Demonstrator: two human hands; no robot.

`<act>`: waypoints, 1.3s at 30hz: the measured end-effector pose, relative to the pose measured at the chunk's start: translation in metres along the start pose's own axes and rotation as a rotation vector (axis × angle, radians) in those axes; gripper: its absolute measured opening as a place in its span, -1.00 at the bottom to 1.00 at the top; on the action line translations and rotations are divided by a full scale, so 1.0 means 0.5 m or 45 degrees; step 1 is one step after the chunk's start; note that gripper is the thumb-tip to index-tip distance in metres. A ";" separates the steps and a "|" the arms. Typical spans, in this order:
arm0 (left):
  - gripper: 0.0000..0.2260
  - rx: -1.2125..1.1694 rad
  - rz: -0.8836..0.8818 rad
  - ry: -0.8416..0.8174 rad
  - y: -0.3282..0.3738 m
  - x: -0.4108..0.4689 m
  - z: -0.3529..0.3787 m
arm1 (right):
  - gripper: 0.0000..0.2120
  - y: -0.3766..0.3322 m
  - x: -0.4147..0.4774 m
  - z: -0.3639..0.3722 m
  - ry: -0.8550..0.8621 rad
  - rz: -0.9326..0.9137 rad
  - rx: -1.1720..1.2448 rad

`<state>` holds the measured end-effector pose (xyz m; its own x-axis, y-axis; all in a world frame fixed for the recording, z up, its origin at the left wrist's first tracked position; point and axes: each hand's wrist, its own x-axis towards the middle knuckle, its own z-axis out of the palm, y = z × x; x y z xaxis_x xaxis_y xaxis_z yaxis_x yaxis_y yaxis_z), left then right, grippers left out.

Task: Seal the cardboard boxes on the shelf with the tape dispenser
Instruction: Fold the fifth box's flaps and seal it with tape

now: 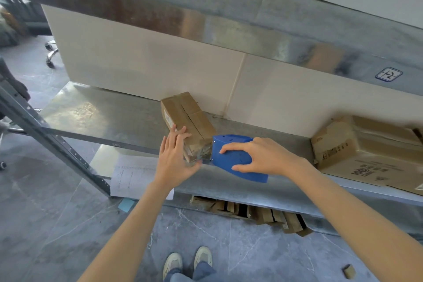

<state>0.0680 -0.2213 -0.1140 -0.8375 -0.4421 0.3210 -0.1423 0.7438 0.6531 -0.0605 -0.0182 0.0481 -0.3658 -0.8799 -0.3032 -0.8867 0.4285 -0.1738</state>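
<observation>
A small brown cardboard box (188, 117) lies on the middle metal shelf (103, 117), its flaps closed along a centre seam. My left hand (175, 155) rests with straight fingers against the box's near left side and front end. My right hand (263, 158) grips a blue tape dispenser (233, 160), whose front edge meets the near end of the box, where shiny clear tape shows. A larger, worn cardboard box (366, 151) sits on the same shelf at the right.
An upper metal shelf (229, 25) overhangs close above. A grey slanted upright (52, 142) stands at the left. Paper sheets (132, 174) lie on the shelf below, cardboard scraps (263, 213) sit under it, and a small block (349, 271) is on the floor.
</observation>
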 end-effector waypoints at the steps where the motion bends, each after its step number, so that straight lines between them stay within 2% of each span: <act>1: -0.32 0.010 -0.011 0.024 0.003 0.001 0.005 | -0.63 0.000 -0.001 -0.002 0.000 -0.005 -0.012; 5: -0.44 0.031 -0.059 0.122 0.012 0.013 0.018 | -0.62 -0.003 0.002 -0.009 -0.025 -0.029 -0.046; 11: -0.50 -0.116 -0.016 0.007 -0.025 -0.003 -0.042 | -0.59 -0.029 0.032 -0.011 -0.044 -0.117 -0.064; 16: -0.45 -0.037 0.087 -0.193 -0.078 0.008 -0.115 | -0.57 -0.063 0.068 0.012 -0.054 -0.246 -0.031; 25: -0.34 -0.049 0.158 -0.145 -0.077 0.016 -0.096 | -0.61 -0.016 0.065 0.032 -0.151 -0.220 0.193; 32: -0.35 -0.031 0.141 -0.156 -0.076 0.019 -0.098 | -0.64 0.015 0.066 0.027 -0.142 -0.307 0.199; 39: -0.37 -0.044 0.124 -0.172 -0.075 0.023 -0.096 | -0.65 0.055 0.036 0.029 -0.144 -0.288 0.192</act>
<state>0.0890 -0.2783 -0.1022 -0.9101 -0.2955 0.2905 -0.0404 0.7610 0.6475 -0.0874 -0.0191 0.0241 -0.1223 -0.9318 -0.3418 -0.8868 0.2573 -0.3838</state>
